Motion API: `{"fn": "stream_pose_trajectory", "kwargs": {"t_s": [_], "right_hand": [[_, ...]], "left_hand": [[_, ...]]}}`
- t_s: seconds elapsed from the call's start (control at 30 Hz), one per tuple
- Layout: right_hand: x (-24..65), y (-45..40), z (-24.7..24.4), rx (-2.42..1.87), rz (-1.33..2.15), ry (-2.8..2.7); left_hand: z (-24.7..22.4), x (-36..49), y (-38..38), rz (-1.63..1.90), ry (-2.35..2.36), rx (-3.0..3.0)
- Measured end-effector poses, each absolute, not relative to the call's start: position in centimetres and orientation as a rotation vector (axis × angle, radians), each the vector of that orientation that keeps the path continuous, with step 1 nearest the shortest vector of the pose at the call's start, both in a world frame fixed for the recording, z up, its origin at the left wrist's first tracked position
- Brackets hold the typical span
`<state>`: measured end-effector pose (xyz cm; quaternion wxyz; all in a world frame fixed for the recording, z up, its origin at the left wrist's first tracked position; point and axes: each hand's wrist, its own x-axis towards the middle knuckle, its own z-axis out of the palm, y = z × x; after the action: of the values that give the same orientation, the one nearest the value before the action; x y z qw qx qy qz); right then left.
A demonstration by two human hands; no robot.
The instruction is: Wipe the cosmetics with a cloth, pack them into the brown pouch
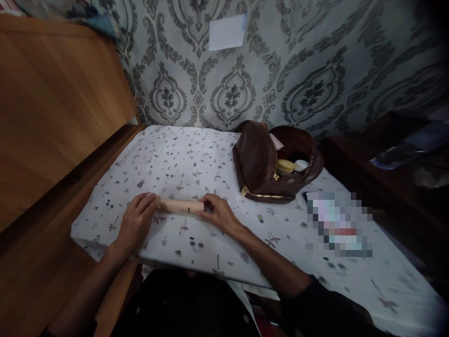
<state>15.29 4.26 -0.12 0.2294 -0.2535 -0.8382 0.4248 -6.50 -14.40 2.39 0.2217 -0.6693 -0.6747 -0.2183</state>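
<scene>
At the centre of the frame, the print on the tube (180,206) is too small to read; the left hand (138,217) hides its left end, and the right hand (218,211) covers part of the other. Pixel blocks (338,224) mask something at right. The brown bag (257,159), right of centre, partly conceals its shadowed contents. Blurred fabric (94,18) at upper left, the wooden panel (59,93) at left and the black clothing (182,304) at bottom are cut off by the edges.
</scene>
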Motion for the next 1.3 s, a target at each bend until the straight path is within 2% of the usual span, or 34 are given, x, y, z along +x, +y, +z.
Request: {"fn": "stream_pose_trajectory", "kwargs": {"t_s": [0.2,0.47,0.7,0.87,1.3], "right_hand": [[15.4,4.4,-0.2,-0.623,1.053,-2.328],[15.2,4.4,-0.6,-0.601,1.140,-2.244],[15.2,4.2,-0.3,-0.589,1.101,-2.263],[15.2,4.1,-0.1,-0.608,1.071,-2.274],[15.3,4.3,-0.3,-0.596,1.083,-2.293]], "left_hand": [[2.2,-7.8,-13.5,-0.657,-1.882,-1.831],[1.6,-8.8,-10.9,-0.663,-1.921,-1.824],[3.0,-2.4,-8.6,-0.834,-1.678,-2.078],[3.0,1.4,-7.4,-0.689,-1.595,-2.237],[1.7,-6.0,-10.8,-0.734,-1.848,-1.972]]}}
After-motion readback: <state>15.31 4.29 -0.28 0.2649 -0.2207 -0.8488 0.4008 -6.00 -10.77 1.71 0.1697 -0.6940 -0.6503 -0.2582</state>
